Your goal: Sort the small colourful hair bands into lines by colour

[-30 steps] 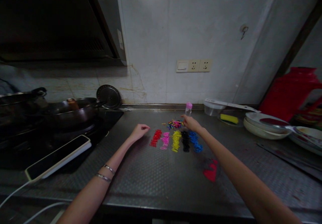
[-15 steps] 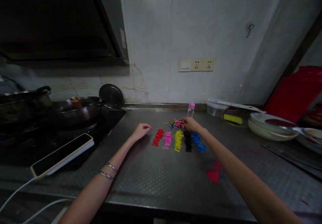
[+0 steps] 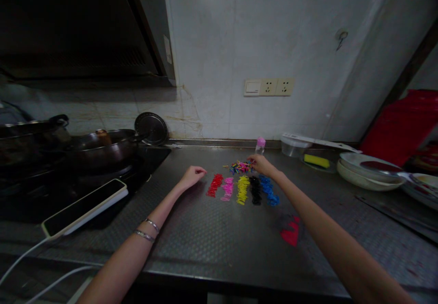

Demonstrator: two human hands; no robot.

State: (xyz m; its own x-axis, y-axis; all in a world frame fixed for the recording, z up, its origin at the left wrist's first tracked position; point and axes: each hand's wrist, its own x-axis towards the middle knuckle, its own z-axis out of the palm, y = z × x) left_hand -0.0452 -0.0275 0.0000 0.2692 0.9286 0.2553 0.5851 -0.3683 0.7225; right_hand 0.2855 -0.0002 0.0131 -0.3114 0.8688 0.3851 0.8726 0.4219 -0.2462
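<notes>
Small rubber bands lie sorted by colour in rows on the metal counter: a red row, a pink row, a yellow row, a black row and a blue row. Behind them is a mixed pile of coloured bands. My right hand reaches over the blue row to the pile's right edge, fingertips pinched together; anything between them is too small to make out. Left of the red row, my left hand rests with fingers curled and tips together, their contents hidden.
A clear bottle with a pink cap stands behind my right hand. A red heart-marked packet lies near my right forearm. Phone on a white power bank and pan are left; yellow sponge and bowls right.
My right hand has shifted very slightly up at the right edge of the mixed pile. My left hand stays where it was, and the sorted rows look the same.
</notes>
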